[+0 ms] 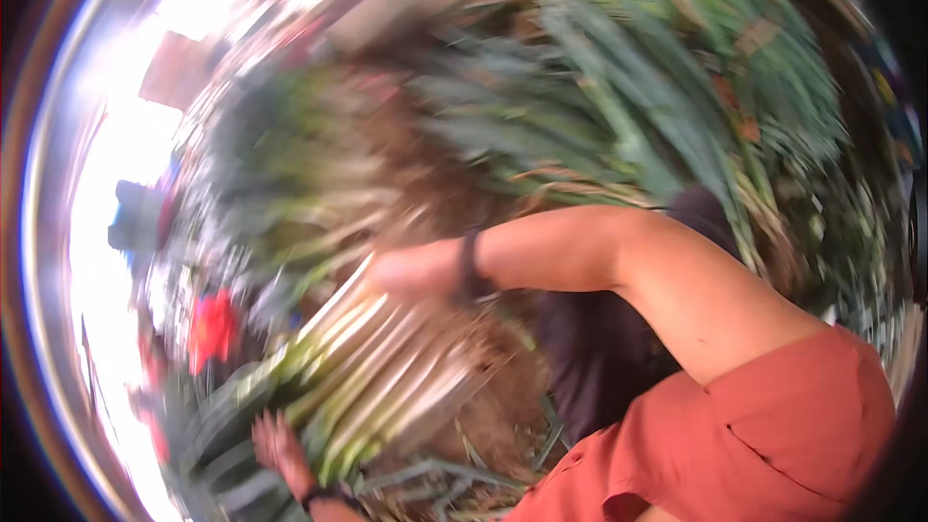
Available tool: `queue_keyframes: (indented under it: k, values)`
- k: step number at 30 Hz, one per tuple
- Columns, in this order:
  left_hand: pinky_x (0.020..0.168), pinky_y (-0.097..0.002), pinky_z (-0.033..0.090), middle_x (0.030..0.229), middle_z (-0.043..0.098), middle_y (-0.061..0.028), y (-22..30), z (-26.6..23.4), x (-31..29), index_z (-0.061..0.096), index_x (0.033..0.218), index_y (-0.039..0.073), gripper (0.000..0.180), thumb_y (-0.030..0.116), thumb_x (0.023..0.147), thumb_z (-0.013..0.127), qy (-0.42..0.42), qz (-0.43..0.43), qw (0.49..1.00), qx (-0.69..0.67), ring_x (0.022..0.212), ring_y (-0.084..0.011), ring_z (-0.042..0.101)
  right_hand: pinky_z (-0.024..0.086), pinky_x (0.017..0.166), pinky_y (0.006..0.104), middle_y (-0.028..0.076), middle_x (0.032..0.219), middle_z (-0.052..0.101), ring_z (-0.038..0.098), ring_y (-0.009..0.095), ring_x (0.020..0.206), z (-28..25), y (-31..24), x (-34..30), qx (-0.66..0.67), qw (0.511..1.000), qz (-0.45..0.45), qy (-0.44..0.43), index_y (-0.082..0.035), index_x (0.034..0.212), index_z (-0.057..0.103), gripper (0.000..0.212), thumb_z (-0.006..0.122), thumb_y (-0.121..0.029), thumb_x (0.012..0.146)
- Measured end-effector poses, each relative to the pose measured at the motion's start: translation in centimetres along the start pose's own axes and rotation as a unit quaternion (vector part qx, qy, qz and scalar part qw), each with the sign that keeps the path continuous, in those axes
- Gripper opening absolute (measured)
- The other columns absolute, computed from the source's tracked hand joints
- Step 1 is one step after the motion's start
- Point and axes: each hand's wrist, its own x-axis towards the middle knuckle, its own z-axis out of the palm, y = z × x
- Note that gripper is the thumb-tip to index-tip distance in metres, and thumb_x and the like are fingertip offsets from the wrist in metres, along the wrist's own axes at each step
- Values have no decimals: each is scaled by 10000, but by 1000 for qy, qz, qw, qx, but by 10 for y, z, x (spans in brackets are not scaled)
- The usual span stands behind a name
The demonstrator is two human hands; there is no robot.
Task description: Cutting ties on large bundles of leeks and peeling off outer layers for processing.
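A row of leeks (382,358) lies side by side, white stems toward the right and green leaves toward the lower left. Fingers apart, my left hand (277,447) rests against the green leaf ends, a dark band on its wrist. My right arm reaches across from the right. At the top of the white stems is my right hand (418,269), smeared by motion, so its fingers and anything in them cannot be made out.
Another heap of leeks (280,155) lies beyond, blurred. A large pile of green leek leaves (619,77) fills the upper right. Cut leaf scraps (435,483) litter the ground at the lower edge. A red thing (213,329) stands at the left.
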Motion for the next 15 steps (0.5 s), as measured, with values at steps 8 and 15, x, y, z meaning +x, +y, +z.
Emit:
queue_keyframes:
  k: [8, 15]
  values:
    - [914, -375, 414, 1289, 443, -170, 134, -106, 80, 422, 1274, 2, 441, 238, 906, 481, -24, -263, 923, -279, 1141, -297, 454, 468, 573, 323, 72, 653, 621, 596, 150, 611, -244, -156, -275, -469, 860, 140, 142, -47, 815, 653, 219, 571, -244, 766]
    - [914, -354, 404, 1244, 472, -171, 272, -276, 170, 436, 1259, -5, 468, 277, 892, 507, -104, -43, 855, -506, 1094, -283, 471, 399, 478, 334, 36, 543, 509, 458, 124, 464, -240, -50, -608, -375, 706, 470, 375, -45, 622, 543, 244, 551, -211, 801]
